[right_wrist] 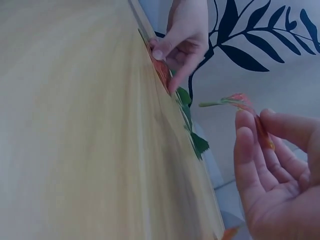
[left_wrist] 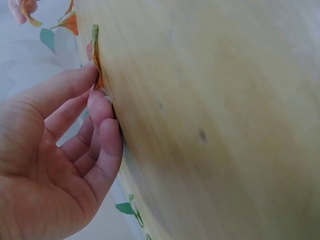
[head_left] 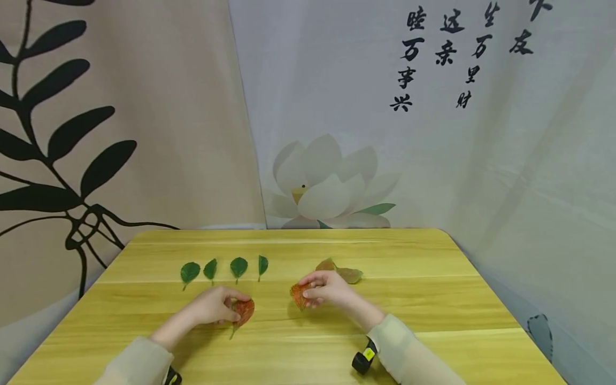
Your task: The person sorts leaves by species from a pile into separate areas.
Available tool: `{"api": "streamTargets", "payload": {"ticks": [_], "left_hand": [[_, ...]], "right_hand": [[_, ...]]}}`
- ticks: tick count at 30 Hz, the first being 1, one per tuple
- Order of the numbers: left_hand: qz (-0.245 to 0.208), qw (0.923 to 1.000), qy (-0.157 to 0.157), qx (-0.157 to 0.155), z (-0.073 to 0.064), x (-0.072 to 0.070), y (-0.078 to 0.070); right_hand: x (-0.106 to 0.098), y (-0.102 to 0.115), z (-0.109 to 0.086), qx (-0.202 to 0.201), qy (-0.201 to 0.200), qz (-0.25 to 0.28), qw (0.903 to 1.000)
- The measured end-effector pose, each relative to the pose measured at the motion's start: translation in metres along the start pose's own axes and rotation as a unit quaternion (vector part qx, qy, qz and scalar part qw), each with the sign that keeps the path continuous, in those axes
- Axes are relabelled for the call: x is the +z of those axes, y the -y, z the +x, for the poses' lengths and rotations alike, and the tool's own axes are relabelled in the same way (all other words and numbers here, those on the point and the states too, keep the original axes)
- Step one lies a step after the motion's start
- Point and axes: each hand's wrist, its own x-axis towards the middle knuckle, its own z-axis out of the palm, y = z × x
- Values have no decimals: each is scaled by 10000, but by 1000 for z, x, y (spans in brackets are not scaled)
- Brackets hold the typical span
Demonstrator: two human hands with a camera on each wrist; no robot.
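My left hand [head_left: 214,307] pinches a red leaf [head_left: 244,312] between thumb and fingers, close over the wooden table, its stem pointing toward me. In the left wrist view this leaf [left_wrist: 97,55] appears edge-on at the fingertips. My right hand [head_left: 327,289] pinches an orange-red leaf [head_left: 298,295] to the right of it, raised above the wood with a shadow below. The right wrist view shows that leaf [right_wrist: 261,131] curled, its stem sticking out to the left. Just behind the right hand lie two brownish leaves, one reddish [head_left: 326,264] and one olive-brown [head_left: 349,275].
Four green leaves, or several in a row, lie behind the left hand; the leftmost is a round green leaf [head_left: 190,272] and the rightmost a narrow green leaf [head_left: 262,265]. The wooden table [head_left: 409,321] ends at a printed curtain [head_left: 192,133]. A black wrist camera [head_left: 363,359] hangs under the right sleeve.
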Motion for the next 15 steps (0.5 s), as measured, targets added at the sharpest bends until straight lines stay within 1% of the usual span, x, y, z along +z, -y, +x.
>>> {"api": "streamTargets", "payload": {"ticks": [3, 8, 15], "left_hand": [[21, 10000, -24, -23, -1, 0, -1], [126, 9999, -55, -67, -1, 0, -2], [250, 9996, -92, 12, 1, 1, -2]], "right_hand": [[9, -1, 5, -52, 100, 83, 9999], [26, -4, 12, 31, 210, 105, 9997], [44, -7, 22, 220, 141, -67, 9996]]}}
